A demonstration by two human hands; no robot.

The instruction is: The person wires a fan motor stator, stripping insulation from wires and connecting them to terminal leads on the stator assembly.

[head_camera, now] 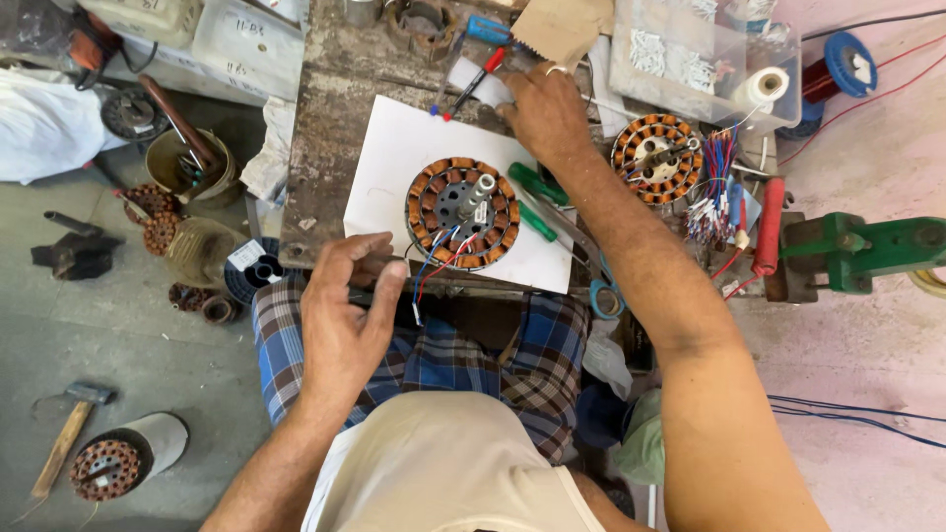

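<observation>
Left hand (340, 310) grip open near wound stator (463, 213) on white sheet (394, 158), right hand (545, 110) fingering white slip (480, 87), clear lidded box (680, 54) behind

Motor repair workshop: wound stators (463, 213), hammer (69, 433), wire spools (847, 64)

The person's left hand (345, 310) hangs low in the view, over the lap, palm turned toward the middle, with its fingers (345, 251) loosely curled and spread and the thumb (387, 286) standing apart from them; it grips nothing. Its bare forearm runs down and to the left, out of the bottom edge. The right hand (544, 110) is stretched far forward, back of the hand up, fingers bent down at the tips, a pale ring on one finger. Its bare right arm runs long and nearly straight, from the wrist down to the lower right corner
</observation>
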